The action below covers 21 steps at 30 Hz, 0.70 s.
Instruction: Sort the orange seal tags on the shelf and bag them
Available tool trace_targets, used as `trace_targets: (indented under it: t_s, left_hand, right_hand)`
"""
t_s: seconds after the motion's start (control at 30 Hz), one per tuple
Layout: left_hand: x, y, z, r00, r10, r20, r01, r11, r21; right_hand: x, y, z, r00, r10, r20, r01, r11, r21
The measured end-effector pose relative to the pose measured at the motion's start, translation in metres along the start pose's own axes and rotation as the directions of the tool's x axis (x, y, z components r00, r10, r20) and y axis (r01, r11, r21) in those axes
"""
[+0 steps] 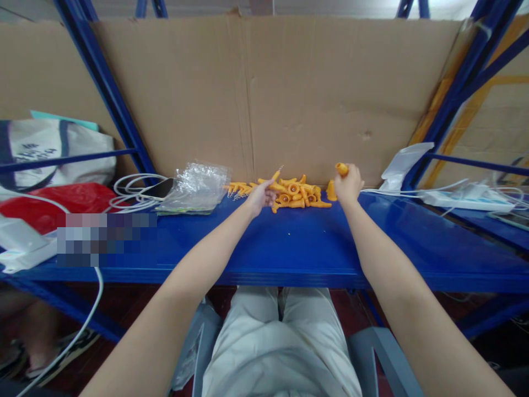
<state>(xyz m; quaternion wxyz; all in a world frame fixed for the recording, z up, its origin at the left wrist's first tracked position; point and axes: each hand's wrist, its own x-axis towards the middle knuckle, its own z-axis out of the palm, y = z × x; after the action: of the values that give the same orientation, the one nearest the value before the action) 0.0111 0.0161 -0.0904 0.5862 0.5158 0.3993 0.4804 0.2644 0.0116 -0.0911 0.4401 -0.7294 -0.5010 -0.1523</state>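
My left hand [261, 198] is closed around a thin orange plastic piece [276, 175] whose metal spiral tip points up. A pile of orange hollow, horn-shaped plastic pieces [300, 194] lies just right of that hand on the blue table. To its left is a group of orange pieces with metal spirals [238, 189]. My right hand [349, 181] grips one orange hollow piece [341, 169], its round open end facing up, above the table. Another orange piece [331, 191] stands beside that hand, partly hidden by it.
Clear plastic bags [198, 187] lie left of the pieces, next to a dark phone-like object and coiled white cable [132, 190]. A red bag [66, 205] and a canvas bag are further left. Cardboard [289, 99] walls the back. White power strips [467, 201] sit right.
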Motion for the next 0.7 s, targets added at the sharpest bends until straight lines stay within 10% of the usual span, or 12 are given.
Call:
trace_targets:
  t_s: [0.3,0.7]
  left_hand:
    - [-0.005,0.003,0.001,0.988,0.018,-0.152,-0.010,0.999,0.052]
    - [-0.006,0.004,0.003,0.993,-0.019,-0.120,0.024,0.999,0.038]
  right_hand:
    - [0.006,0.036,-0.002,0.848,0.528,0.029,-0.529,0.844,0.092]
    - [-0.008,0.053,0.010,0.806,0.511,0.299,-0.458,0.858,-0.233]
